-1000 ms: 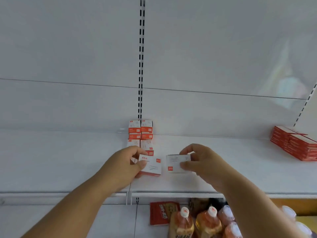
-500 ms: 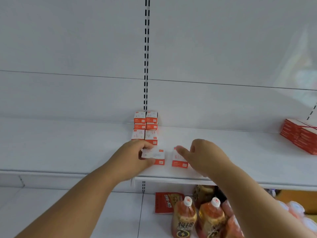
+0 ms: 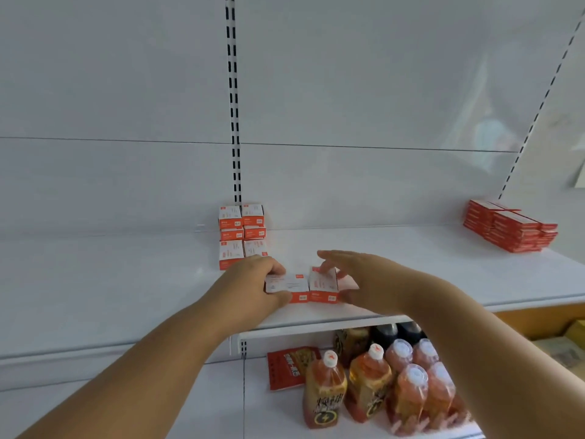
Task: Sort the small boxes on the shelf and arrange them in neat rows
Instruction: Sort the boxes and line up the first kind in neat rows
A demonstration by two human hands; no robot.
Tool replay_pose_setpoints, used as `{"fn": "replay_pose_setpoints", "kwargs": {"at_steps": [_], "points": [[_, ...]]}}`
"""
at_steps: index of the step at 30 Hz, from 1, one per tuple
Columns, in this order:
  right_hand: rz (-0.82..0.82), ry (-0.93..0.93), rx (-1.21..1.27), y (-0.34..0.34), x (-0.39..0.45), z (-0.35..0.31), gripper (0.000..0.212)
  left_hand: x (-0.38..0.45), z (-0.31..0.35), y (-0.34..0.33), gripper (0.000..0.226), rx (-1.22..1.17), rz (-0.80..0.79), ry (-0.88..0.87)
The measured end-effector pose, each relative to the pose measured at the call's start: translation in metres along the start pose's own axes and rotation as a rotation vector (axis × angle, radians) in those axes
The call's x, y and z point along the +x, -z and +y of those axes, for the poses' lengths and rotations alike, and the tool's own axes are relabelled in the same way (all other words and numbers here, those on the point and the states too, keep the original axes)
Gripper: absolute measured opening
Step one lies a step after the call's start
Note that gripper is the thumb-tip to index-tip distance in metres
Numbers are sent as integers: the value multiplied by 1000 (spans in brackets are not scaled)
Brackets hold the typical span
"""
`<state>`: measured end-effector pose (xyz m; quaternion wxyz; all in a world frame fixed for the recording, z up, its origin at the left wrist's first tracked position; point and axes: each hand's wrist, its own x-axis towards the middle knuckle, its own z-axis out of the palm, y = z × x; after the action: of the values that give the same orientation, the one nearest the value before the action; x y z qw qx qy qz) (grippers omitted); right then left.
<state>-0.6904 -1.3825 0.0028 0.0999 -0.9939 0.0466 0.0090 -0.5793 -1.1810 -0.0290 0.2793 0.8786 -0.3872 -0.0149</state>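
Observation:
Two small white-and-orange boxes stand side by side near the front of the white shelf (image 3: 443, 280). My left hand (image 3: 253, 283) grips the left box (image 3: 289, 285) with thumb in front and fingers on top. My right hand (image 3: 364, 280) is spread around the right box (image 3: 323, 285), fingers behind it and thumb at its front right corner; the grip is loose and I cannot tell if it holds. Behind them, a neat block of several matching small boxes (image 3: 242, 236) sits against the back panel in two columns.
A stack of flat red boxes (image 3: 509, 226) lies at the shelf's right end. Below the shelf stand several bottles of orange drink (image 3: 373, 384) and a red packet (image 3: 289, 367). A slotted upright (image 3: 234, 99) runs up the back panel.
Both hands brought their boxes down from in front of me onto the shelf. The two boxes now stand together, touching, where earlier a gap lay between them.

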Motion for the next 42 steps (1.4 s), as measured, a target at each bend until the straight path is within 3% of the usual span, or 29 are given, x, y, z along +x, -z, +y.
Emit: {"fn": "replay_pose_setpoints", "kwargs": {"at_steps": [4,7,9,16,21,38,42], "points": [[12,19,-53,3,-7,11,59,5,9,-3,44,-7,-16,-9],[-25,52,71,7,-10,23,34,6,16,-8,43,-15,-12,-6],[11,69,99,6,-11,32,29,6,20,-12,42,-17,-18,0],[150,38,114,-1,-14,60,36,4,29,-17,45,-28,-14,57],[192,121,216,-14,-18,62,37,3,46,-26,48,54,-43,0],[204,137,303,-17,-20,65,36,5,53,-31,41,26,-67,25],[186,150,261,-11,-20,65,39,4,53,-30,53,-3,-70,49]]}}
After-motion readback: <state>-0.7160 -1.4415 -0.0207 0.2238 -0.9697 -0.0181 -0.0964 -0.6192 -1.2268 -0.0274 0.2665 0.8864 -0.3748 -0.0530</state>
